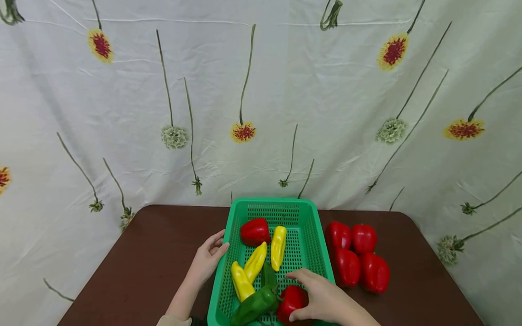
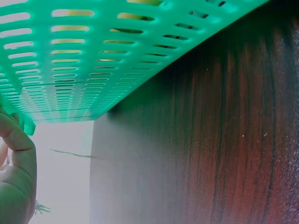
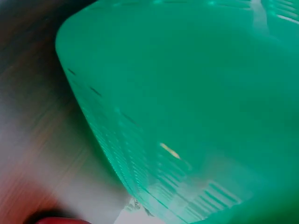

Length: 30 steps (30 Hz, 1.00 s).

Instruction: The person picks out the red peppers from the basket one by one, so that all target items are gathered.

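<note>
A green perforated plastic basket [image 1: 320, 235] sits at the middle of the table. My left hand [image 1: 208, 257] grips its left rim; in the left wrist view a bent finger [image 2: 18, 144] lies by the rim. Inside the basket's near right part, my right hand [image 1: 326, 296] holds a red bell pepper [image 1: 292, 299] between thumb and fingers. Left of that pepper lie a green pepper [image 1: 253, 307] and a partly covered second green one [image 1: 268, 275]. Yellow peppers [image 1: 278, 248] and another red bell pepper [image 1: 255, 232] are farther back. The basket's wall [image 3: 177, 93] hides my right hand in the right wrist view.
Several red bell peppers [image 1: 374, 272] stand grouped on the brown table [image 1: 171, 244], just right of the basket. A white cloth with printed flowers [image 1: 277, 81] hangs behind the table.
</note>
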Tool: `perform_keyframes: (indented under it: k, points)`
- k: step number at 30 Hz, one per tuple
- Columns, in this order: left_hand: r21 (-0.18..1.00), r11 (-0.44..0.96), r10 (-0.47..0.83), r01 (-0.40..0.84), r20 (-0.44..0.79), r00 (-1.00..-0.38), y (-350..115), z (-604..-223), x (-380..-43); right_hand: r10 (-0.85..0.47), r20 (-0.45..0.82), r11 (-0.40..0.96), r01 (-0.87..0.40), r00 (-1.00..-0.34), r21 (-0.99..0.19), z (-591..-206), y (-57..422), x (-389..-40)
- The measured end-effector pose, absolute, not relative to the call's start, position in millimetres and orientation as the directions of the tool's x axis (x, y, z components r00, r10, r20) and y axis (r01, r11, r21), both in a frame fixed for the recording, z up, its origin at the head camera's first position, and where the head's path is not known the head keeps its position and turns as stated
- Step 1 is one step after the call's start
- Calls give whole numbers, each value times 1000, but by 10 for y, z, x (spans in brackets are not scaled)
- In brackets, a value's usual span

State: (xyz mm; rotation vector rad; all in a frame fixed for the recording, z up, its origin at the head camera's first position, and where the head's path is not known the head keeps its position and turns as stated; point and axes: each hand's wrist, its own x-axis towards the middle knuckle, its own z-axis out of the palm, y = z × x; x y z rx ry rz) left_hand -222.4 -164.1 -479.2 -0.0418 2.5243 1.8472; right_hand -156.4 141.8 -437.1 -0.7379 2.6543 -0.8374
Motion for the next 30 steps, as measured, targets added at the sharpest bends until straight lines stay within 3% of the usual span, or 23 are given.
perform_keyframes:
  k: [4, 11, 26, 30]
  points:
    - [953, 300, -13, -32, -29, -999, -1643, -4788, -2223, -557, -112, 738, -429, -823, -521, -4390, 1404, -1593]
    - [951, 307, -7, -37, -37, -999, -1663, -4794, -2216, -567, -143, 746, -432, -811, -506, -4442, 1388, -1616]
    - [949, 312, -9, -38, -36, -999, -1646, -4783, -2208, -574, -90, 724, -452, -814, -521, -4380, 1428, -1589]
    - [951, 305, -15, -42, -39, -999, -1647, -4784, -2218, -563, -62, 693, -430, -824, -578, -4310, 1473, -1607]
